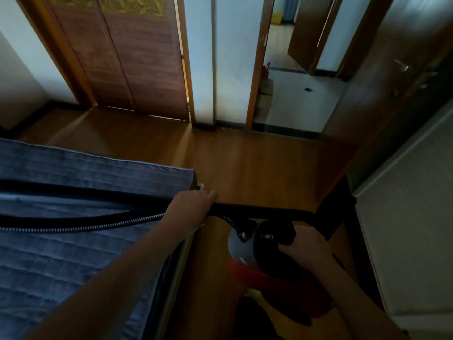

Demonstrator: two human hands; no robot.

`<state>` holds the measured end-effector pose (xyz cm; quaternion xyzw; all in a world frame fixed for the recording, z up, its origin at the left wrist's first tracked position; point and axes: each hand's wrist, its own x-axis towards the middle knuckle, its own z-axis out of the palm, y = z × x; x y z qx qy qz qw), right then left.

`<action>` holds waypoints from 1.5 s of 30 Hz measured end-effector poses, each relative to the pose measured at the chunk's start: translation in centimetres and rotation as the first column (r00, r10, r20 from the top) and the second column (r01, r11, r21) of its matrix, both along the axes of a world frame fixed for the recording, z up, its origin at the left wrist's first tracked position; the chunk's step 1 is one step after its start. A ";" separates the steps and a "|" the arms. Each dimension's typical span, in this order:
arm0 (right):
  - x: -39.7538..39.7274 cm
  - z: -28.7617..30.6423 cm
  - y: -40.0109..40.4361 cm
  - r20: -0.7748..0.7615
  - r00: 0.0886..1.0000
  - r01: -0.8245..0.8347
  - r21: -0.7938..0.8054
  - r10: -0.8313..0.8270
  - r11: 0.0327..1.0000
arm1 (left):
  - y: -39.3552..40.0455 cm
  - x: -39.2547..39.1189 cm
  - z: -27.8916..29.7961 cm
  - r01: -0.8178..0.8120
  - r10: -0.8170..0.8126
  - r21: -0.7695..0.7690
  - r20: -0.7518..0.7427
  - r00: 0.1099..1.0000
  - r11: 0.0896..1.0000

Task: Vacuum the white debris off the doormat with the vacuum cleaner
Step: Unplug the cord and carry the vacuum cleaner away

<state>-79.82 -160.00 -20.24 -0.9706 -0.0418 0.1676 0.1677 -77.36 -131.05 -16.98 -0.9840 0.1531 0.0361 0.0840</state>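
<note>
A red and grey vacuum cleaner (247, 256) hangs low at the bottom centre, above the wooden floor. My right hand (306, 244) grips its black top handle. My left hand (193, 207) holds the long black wand (257, 210), which runs across the view from left to right. The ribbed black hose (81, 223) lies over the blue bed and curves to the vacuum body. A few white specks (228, 130) lie on the floor by the far doorway. No doormat is in view.
A bed with a blue quilted cover (73, 253) fills the left side. A white cabinet (411, 229) stands on the right. Wooden sliding doors (127, 57) are at the back left, an open doorway (294, 94) to a tiled hall at the back right.
</note>
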 end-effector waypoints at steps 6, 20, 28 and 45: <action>12.4 -1.2 -0.8 -0.068 0.994 -0.090 0.022 0.091 0.996 | -1.2 10.6 0.4 -0.064 0.065 0.040 -0.035 0.997 0.997; 37.6 -1.4 4.8 -0.075 0.961 -0.269 -0.003 0.268 0.963 | 3.5 31.4 -0.1 -0.204 0.208 0.051 -0.079 0.975 0.978; 51.6 -2.7 13.5 -0.091 0.943 -0.323 -0.032 0.319 0.946 | 11.5 44.6 -1.1 -0.250 0.256 0.066 -0.108 0.961 0.966; 80.5 -2.1 28.4 0.156 0.863 -0.488 0.013 0.480 0.873 | 25.0 68.2 0.7 -0.421 0.421 0.065 0.021 0.907 0.905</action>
